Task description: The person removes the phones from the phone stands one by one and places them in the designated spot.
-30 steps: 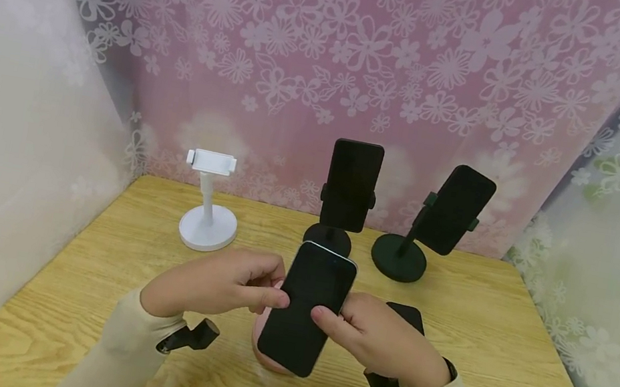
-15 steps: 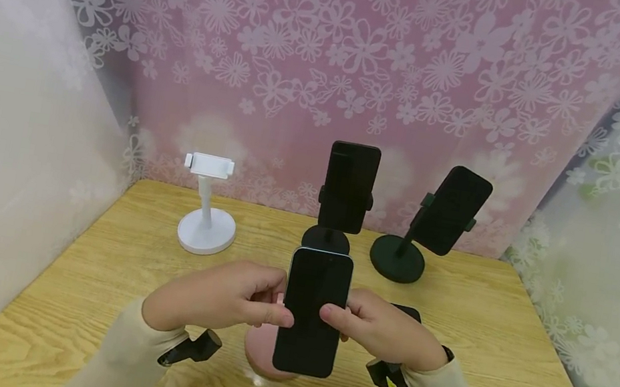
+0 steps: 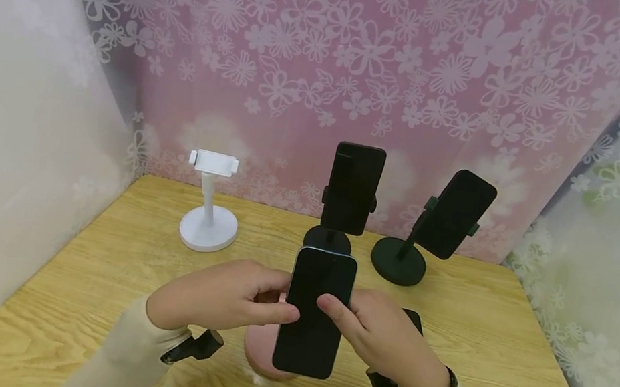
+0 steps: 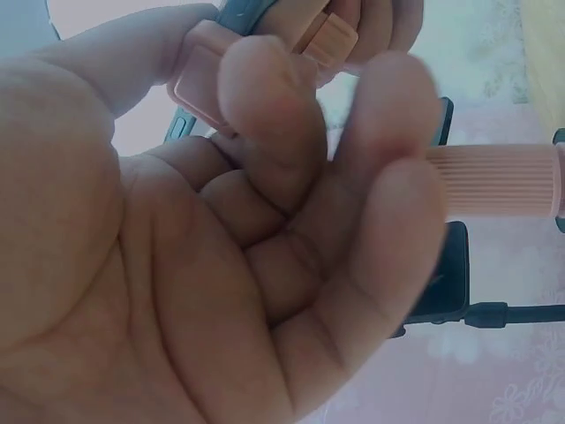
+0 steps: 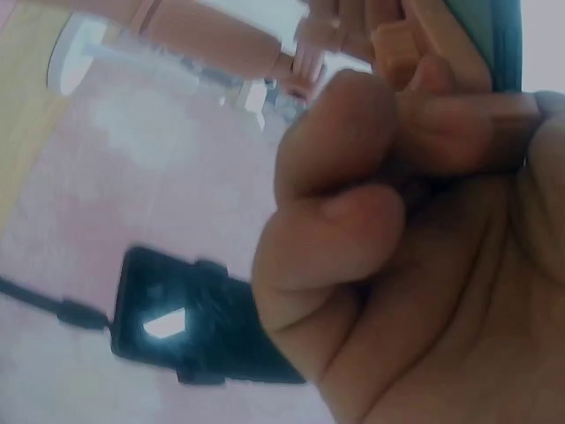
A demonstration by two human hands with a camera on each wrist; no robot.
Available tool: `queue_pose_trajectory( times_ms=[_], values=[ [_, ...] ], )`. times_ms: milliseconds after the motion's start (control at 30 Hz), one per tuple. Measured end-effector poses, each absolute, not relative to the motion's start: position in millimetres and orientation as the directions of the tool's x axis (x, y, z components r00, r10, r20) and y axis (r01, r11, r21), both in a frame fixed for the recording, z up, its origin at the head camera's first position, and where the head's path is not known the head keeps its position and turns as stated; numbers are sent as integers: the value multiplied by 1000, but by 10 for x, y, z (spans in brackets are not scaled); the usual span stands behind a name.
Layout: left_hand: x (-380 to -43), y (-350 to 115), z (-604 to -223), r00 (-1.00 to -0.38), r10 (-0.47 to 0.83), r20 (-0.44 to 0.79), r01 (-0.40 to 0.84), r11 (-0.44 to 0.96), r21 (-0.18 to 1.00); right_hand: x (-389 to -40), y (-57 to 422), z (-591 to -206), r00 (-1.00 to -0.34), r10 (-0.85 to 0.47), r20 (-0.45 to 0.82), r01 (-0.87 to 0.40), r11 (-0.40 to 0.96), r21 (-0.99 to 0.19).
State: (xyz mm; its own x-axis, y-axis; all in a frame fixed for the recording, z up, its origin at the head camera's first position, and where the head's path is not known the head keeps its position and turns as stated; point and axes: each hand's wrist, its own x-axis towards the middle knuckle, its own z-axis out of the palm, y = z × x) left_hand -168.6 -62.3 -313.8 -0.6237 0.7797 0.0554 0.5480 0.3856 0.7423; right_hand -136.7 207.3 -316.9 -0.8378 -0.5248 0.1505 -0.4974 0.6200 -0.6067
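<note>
A black-screened phone (image 3: 306,348) stands upright in front of a pink phone stand, whose round base (image 3: 260,348) rests on the table. My left hand (image 3: 227,295) holds the stand's pink clamp (image 4: 201,84) at the phone's left edge, its thumb lying on the screen. From the other side my right hand (image 3: 384,337) grips the phone, thumb on the screen and fingers curled behind. In the left wrist view the ribbed pink stem (image 4: 499,181) shows beyond the fingertips. A pink clamp arm (image 5: 395,51) sits by the right fingers. The phone covers most of the clamp in the head view.
At the back left stands a white phone stand (image 3: 208,228) with no phone. A black stand's phone (image 3: 355,187) and a dark green stand's tilted phone (image 3: 457,213) are farther back. Another phone (image 3: 414,320) lies partly hidden behind the right hand.
The phone has turned from leaning right to nearly upright, its top moving slightly down. Both hands stay on it, with the right thumb shifted a little up the screen since the middle frame.
</note>
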Motion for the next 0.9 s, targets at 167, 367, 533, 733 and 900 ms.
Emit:
queue_pose_trajectory(
  times_ms=[167, 367, 533, 733, 900],
  values=[
    [-1682, -597, -3132, -608, 790, 80, 570, 364, 737, -1428, 2143, -3173, -802, -581, 141, -533, 588, -608],
    [-1672, -582, -3145, -596, 799, 82, 578, 355, 735, -1483, 2179, -3192, -767, -628, 134, -550, 535, -641],
    [-1717, -558, -3173, -582, 808, 87, 565, 325, 758, -1462, 2177, -3166, -777, -619, 113, -525, 538, -660],
    [-1738, -549, -3194, -565, 817, 118, 584, 295, 756, -1429, 2148, -3136, -801, -596, 60, -485, 585, -650],
    [-1726, -538, -3221, -567, 813, 137, 602, 295, 742, -1424, 2151, -3132, -803, -595, 34, -468, 595, -653]
  ],
)
